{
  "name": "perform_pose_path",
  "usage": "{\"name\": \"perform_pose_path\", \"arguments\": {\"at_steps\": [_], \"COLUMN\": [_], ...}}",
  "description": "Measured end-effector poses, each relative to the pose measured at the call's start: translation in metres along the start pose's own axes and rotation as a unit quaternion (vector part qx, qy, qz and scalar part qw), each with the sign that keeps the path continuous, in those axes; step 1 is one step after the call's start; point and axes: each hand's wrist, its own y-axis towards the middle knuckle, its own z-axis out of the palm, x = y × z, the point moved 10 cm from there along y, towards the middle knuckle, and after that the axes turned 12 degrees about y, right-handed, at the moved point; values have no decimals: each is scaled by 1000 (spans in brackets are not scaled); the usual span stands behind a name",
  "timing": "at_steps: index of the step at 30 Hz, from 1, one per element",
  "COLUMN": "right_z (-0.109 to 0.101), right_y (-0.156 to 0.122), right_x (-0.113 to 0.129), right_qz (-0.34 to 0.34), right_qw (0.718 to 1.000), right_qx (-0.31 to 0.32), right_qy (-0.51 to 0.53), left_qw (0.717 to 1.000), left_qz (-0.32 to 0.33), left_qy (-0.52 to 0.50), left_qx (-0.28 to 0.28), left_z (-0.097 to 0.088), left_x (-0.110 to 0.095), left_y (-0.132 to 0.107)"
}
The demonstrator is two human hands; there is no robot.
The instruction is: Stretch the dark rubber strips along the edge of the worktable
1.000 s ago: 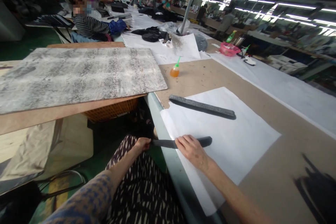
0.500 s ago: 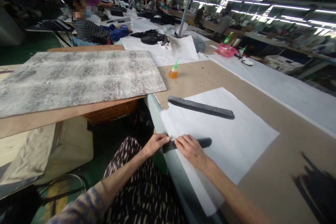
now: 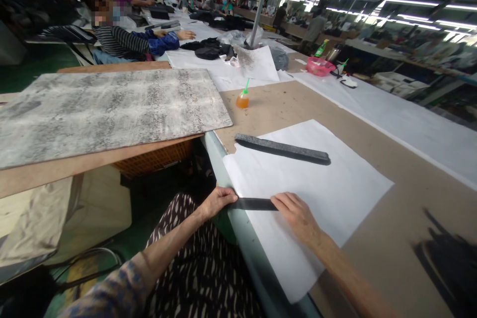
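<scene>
A flat black strip [image 3: 255, 203] stretches between my two hands, across the table edge and the white paper sheet [image 3: 350, 184]. My left hand [image 3: 219, 201] pinches its left end just off the table edge. With fingers closed over the other end, my right hand [image 3: 298, 213] rests on the paper and hides that end. Farther up the sheet lies a stack of dark grey strips [image 3: 283, 149], slanting down to the right, touched by neither hand.
A small bottle of orange liquid [image 3: 242, 100] with a green nozzle stands on the brown tabletop [image 3: 283, 104]. To the left lies a mottled grey board [image 3: 119, 109]. A co-worker in a striped top [image 3: 119, 42] sits beyond it. A pink basket [image 3: 319, 67] is farther back.
My right hand has slid right along the black strip, from near my left hand to its far end. My left hand keeps its pinch. The co-worker's hand has reached out to the right.
</scene>
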Motion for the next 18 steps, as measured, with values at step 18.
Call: {"name": "perform_pose_path", "arguments": {"at_steps": [18], "right_z": [40], "right_y": [45], "right_x": [55], "right_qz": [-116], "right_qw": [987], "right_qx": [57], "right_qy": [-96], "left_qw": [987], "left_qz": [-78], "left_qy": [-141], "left_qx": [23], "left_z": [-30], "left_x": [48], "left_y": [-20]}}
